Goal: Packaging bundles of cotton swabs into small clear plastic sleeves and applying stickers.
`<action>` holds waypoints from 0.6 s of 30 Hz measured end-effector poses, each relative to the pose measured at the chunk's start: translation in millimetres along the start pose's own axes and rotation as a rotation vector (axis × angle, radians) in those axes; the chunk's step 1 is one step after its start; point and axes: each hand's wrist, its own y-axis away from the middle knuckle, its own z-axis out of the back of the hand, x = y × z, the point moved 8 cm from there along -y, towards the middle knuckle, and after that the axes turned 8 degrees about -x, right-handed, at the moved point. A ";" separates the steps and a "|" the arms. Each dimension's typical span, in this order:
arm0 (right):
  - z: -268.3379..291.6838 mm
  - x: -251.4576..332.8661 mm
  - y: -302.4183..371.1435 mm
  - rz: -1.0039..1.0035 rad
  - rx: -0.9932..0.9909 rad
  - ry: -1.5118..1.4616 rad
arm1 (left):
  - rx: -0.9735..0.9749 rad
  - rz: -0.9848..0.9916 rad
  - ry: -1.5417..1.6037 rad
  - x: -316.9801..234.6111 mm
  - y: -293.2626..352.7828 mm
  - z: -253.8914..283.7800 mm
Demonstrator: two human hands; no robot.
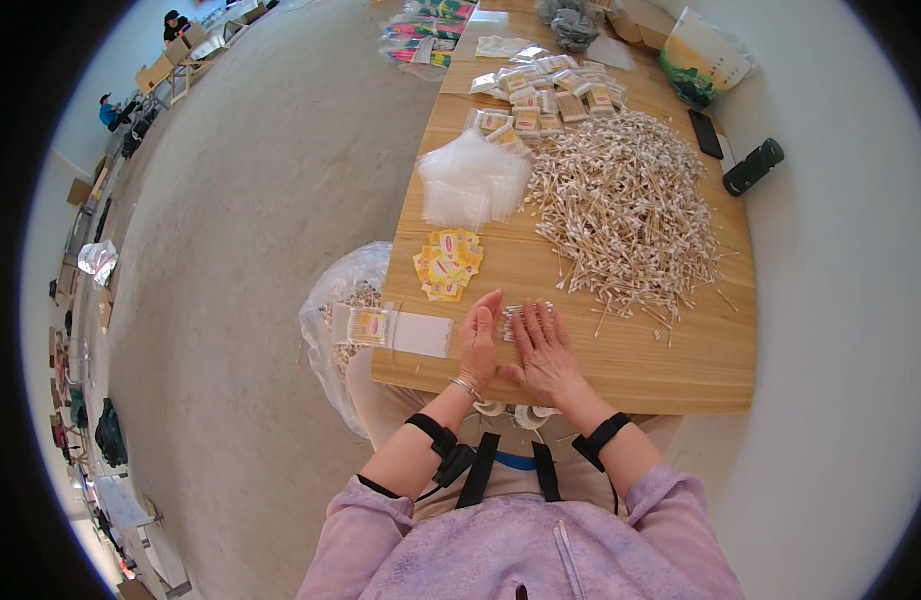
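Note:
At the table's near edge, a small row of cotton swabs (510, 322) lies between my two hands. My right hand (543, 350) rests flat over part of it, fingers stretched out. Beside the row, my left hand (480, 338) stands on its edge with the fingers extended and the palm turned toward the swabs. To its left are a white rectangular card (421, 335) and a clear packet of swabs with a yellow label (366, 327), which reaches past the table edge. Yellow printed cards (448, 265) lie heaped just beyond. A large loose pile of cotton swabs (630, 205) spreads to the right.
Clear plastic sleeves (470, 185) and filled swab packets (545, 95) lie farther back. A phone (705, 134), a black cylinder (753, 167) and a white-green bag (705, 60) sit near the wall. A clear bag of swabs (325, 320) hangs low beside the table's left edge.

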 end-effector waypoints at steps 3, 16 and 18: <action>8.4 -8.8 -10.3 -0.029 -0.057 -0.017 | -0.017 -0.005 -0.008 -0.6 -1.5 0.8; 9.0 -54.5 -7.7 -0.432 -0.528 -0.843 | -0.020 -0.019 -0.027 -7.0 -6.3 -4.9; 5.8 -62.1 -6.7 -0.505 -0.693 -0.966 | 0.006 -0.022 -0.036 -5.4 -5.7 -8.4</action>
